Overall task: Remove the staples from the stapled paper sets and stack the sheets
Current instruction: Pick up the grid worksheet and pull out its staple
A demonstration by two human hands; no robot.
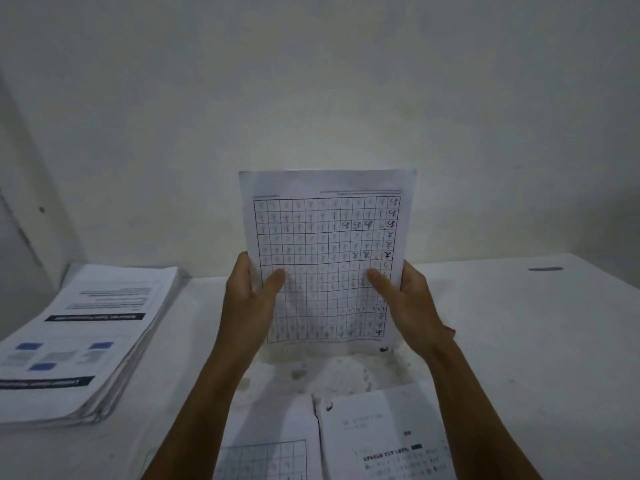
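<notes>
Fingers (275, 277) of the left hand (247, 303) are curling round the left edge of a grid practice sheet (325, 244), thumb lying across its printed face, while the right hand (405, 303) is doing the same on the right edge, its thumb also pressing on the front. Both hands are closed on the paper, holding it upright above the white bench (502, 323), with the bottom edge hanging just over, or perhaps touching, the surface; which of the two is not clear. Whether this is a single sheet or several held together cannot be told, and no staple is showing on it.

In this single head view, a tall stack of printed sheets (86, 341) is lying on the bench well to the left, its top page carrying dark bars and blue blocks. Near the bottom edge, more papers are lying flat: another grid sheet (273, 459) and, beside it, a text page (388, 434) with a small dark mark near its top left corner, possibly a staple or its hole. A dark thin object (545, 269) is resting far to the right; what it is cannot be made out.

The step in hand seems to be squaring or inspecting loose paper before stacking. The next move probably calls for carrying the sheet left and laying it flat on the stack, edges aligned, then taking up the next set near the body.
</notes>
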